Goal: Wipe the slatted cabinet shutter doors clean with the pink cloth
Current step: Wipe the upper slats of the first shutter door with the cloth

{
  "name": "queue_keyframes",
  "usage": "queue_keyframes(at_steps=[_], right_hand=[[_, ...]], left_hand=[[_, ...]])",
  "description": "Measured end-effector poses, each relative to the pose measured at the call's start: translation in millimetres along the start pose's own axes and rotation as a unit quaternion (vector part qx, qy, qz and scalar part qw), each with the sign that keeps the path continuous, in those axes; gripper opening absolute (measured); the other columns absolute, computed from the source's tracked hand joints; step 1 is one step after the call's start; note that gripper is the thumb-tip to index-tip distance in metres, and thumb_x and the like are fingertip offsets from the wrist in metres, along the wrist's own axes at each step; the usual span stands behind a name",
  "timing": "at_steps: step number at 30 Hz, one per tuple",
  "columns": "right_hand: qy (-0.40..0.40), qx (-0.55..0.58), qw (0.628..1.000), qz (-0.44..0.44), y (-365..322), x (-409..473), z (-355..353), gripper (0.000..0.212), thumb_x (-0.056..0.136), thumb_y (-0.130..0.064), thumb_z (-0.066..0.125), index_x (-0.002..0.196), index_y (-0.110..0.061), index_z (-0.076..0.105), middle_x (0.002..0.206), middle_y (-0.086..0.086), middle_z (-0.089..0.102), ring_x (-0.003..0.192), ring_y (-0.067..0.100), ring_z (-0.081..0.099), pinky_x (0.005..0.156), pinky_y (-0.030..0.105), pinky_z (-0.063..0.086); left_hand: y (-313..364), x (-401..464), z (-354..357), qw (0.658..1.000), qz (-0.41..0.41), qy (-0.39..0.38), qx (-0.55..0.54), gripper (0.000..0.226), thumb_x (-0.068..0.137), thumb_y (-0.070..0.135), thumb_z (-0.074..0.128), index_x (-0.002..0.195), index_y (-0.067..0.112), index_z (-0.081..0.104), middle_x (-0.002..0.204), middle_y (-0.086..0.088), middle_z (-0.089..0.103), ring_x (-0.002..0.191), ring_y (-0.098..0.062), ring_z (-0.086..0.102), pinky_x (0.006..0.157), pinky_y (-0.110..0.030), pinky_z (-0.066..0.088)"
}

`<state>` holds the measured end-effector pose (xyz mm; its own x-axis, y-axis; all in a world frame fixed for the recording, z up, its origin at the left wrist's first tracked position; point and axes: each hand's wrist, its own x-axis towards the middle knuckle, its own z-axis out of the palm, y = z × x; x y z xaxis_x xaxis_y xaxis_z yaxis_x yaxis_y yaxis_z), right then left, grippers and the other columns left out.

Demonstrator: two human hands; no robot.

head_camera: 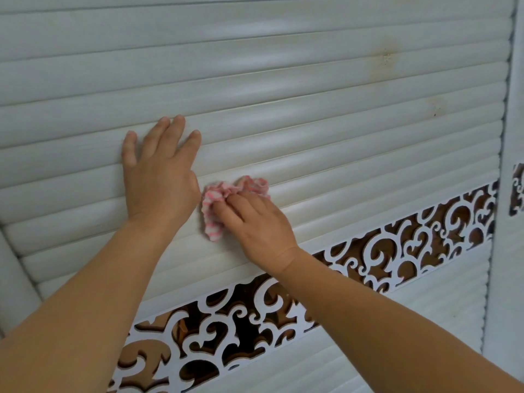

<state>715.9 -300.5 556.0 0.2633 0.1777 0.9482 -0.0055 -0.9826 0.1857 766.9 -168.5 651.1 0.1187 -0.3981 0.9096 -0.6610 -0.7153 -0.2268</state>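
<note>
A white slatted shutter door point(283, 89) fills the view, its slats running slightly uphill to the right. My left hand point(160, 177) lies flat against the slats with straight fingers pointing up. Just to its right, my right hand point(255, 222) grips a crumpled pink-and-white cloth point(218, 199) and presses it against a slat. The cloth bulges out above and to the left of my fingers. Yellowish stains point(386, 56) mark the slats at the upper right.
A carved band of white scrollwork over a brown backing point(382, 251) crosses the door below my hands. More slats point(397, 321) continue under it. The door's scalloped right edge point(503, 137) meets a second panel point(514, 251) at the far right.
</note>
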Motion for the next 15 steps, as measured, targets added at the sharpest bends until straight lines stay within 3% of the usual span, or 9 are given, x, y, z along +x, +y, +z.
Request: queue_keyframes(at_steps=[2,5,8,10,11,13,15], right_hand=[[-0.031,-0.001,1.0,0.0,24.5,-6.0,-8.9,0.031,0.079,-0.008,0.053,0.104,-0.007,0.07,0.098,0.013,0.068,0.086,0.031,0.065,0.07,0.038,0.053],[-0.07,-0.018,0.993,0.091,70.0,-22.0,-24.6,0.041,0.067,-0.003,0.073,0.107,-0.007,0.068,0.107,0.015,0.067,0.093,0.033,0.064,0.069,0.039,0.055],[-0.054,-0.044,0.976,0.204,106.9,-33.5,-40.8,0.041,0.075,0.004,0.067,0.115,-0.005,0.064,0.118,0.016,0.062,0.105,0.035,0.059,0.069,0.047,0.055],[-0.035,-0.014,0.971,0.238,119.7,-33.8,-51.5,0.029,0.09,-0.004,0.055,0.115,-0.015,0.064,0.118,0.0,0.061,0.109,0.006,0.055,0.078,0.04,0.053],[-0.018,-0.012,0.967,0.253,124.7,-30.6,-55.6,0.023,0.095,-0.012,0.049,0.111,-0.021,0.063,0.11,-0.012,0.058,0.097,-0.011,0.053,0.079,0.03,0.052],[0.016,-0.012,0.945,0.326,129.8,-20.9,-59.5,0.018,0.099,-0.018,0.046,0.111,-0.021,0.059,0.104,-0.018,0.051,0.082,-0.011,0.055,0.069,0.01,0.047],[0.07,0.026,0.916,0.393,128.1,-8.9,-55.4,0.024,0.097,-0.017,0.046,0.119,-0.019,0.056,0.114,-0.007,0.054,0.09,0.002,0.058,0.078,0.017,0.051]], left_hand=[[-0.7,-0.2,-1.3,1.0,-0.004,-0.011,0.002,0.059,0.07,-0.006,0.053,0.127,0.01,0.054,0.143,-0.013,0.041,0.134,-0.03,0.033,0.108,-0.057,0.015],[-0.8,-1.0,-3.2,1.0,-0.009,-0.027,0.009,0.061,0.074,-0.008,0.053,0.132,0.012,0.05,0.147,-0.01,0.036,0.137,-0.027,0.027,0.111,-0.053,0.01],[0.7,-0.7,-3.0,0.999,-0.014,-0.027,0.008,0.061,0.075,-0.008,0.053,0.132,0.012,0.05,0.147,-0.01,0.036,0.138,-0.026,0.027,0.112,-0.052,0.01],[2.7,0.4,-3.4,0.999,-0.023,-0.024,0.003,0.06,0.074,-0.008,0.054,0.131,0.012,0.051,0.146,-0.009,0.037,0.138,-0.026,0.028,0.112,-0.053,0.01],[3.8,0.9,-3.8,0.999,-0.03,-0.023,-0.001,0.059,0.074,-0.008,0.053,0.13,0.012,0.052,0.146,-0.009,0.037,0.138,-0.025,0.028,0.113,-0.052,0.01],[5.3,1.1,-4.5,0.999,-0.037,-0.025,-0.007,0.059,0.075,-0.007,0.053,0.131,0.013,0.052,0.147,-0.008,0.037,0.138,-0.024,0.027,0.113,-0.05,0.008],[5.3,1.5,-4.8,0.999,-0.035,-0.026,-0.01,0.06,0.075,-0.007,0.053,0.131,0.014,0.052,0.147,-0.007,0.036,0.138,-0.024,0.026,0.114,-0.05,0.008]])
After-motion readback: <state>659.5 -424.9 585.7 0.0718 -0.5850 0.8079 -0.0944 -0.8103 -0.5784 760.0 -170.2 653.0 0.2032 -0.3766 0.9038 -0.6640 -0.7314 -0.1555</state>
